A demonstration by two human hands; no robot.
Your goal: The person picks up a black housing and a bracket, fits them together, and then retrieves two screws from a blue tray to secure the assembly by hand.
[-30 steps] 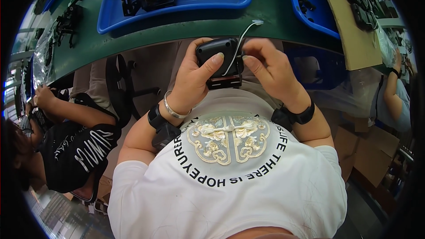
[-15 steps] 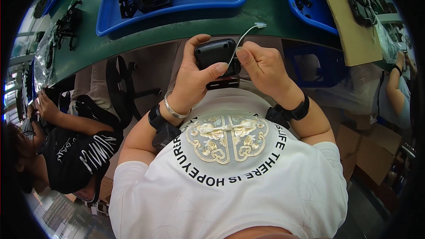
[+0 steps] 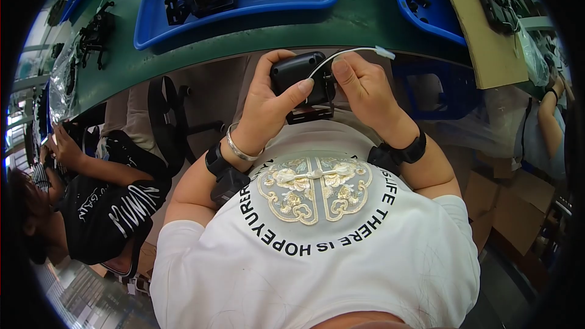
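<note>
A black plastic device (image 3: 291, 73) with rounded corners and a black bracket (image 3: 309, 114) along its near and right sides is held just off the table's front edge. My left hand (image 3: 268, 97) grips it from the left, thumb over the top face. From beside that thumb a thin white cable (image 3: 332, 58) arches to the right, past the right fingertips, and ends in a white connector (image 3: 385, 53). At the device's right side my right hand (image 3: 368, 88) is closed, thumb against curled fingers. Whatever lies between those fingers is hidden.
A blue tray (image 3: 256, 17) of black parts stands on the green table (image 3: 359, 24). Another blue tray (image 3: 436, 29) and a cardboard sheet (image 3: 487, 55) lie to the right. Bagged black parts (image 3: 94, 36) sit at left. A person (image 3: 109, 201) works at left, another's arm (image 3: 551, 116) at far right.
The cable's free end has swung right and down, from standing up to lying past my right fingers. My right hand has shifted slightly against the device's right side.
</note>
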